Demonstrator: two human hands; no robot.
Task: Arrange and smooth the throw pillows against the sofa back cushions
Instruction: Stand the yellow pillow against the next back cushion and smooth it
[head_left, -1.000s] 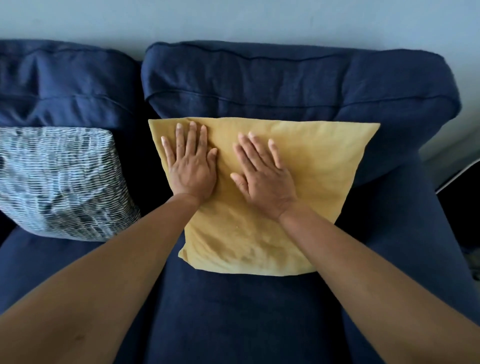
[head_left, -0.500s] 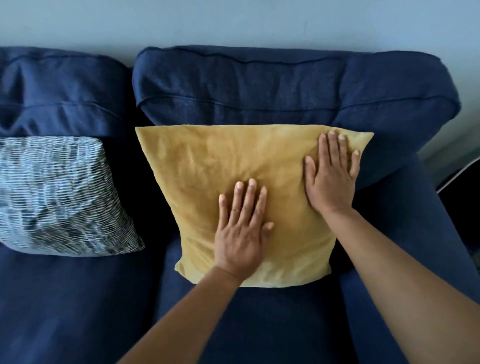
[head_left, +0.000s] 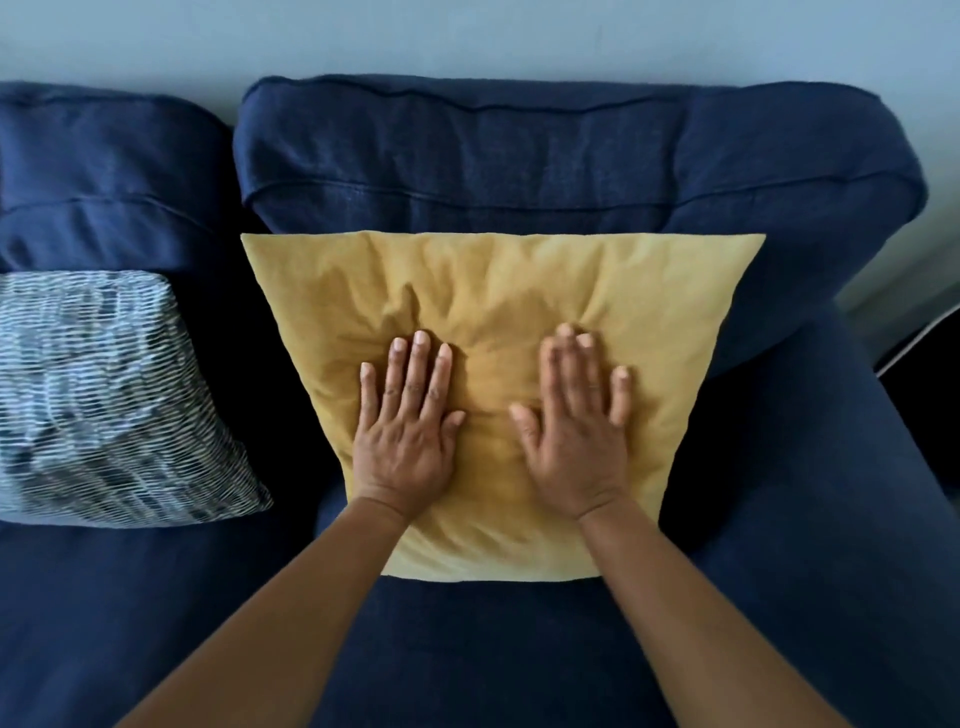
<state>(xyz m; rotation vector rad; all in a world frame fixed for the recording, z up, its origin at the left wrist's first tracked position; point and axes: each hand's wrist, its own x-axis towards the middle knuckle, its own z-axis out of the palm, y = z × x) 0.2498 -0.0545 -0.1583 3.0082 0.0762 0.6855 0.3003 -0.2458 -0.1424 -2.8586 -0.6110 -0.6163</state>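
A mustard-yellow throw pillow (head_left: 498, 291) leans against the right navy back cushion (head_left: 545, 166) of the sofa. My left hand (head_left: 408, 431) lies flat on the pillow's lower left part, fingers spread and pointing up. My right hand (head_left: 576, 431) lies flat beside it on the lower right part, slightly blurred. Both palms press into the fabric, which creases above the fingertips. A blue-and-white patterned throw pillow (head_left: 104, 400) leans against the left back cushion (head_left: 104, 171), away from both hands.
The navy seat cushion (head_left: 493, 649) stretches below the yellow pillow. The sofa's right armrest (head_left: 831, 467) runs along the right side. A pale wall (head_left: 467, 36) stands behind the sofa, and a dark object with a light edge (head_left: 924, 343) sits beyond the armrest.
My right hand slid from the pillow's upper right corner down to its lower middle. My left hand shifted slightly left. The pillow's upper face now shows creases.
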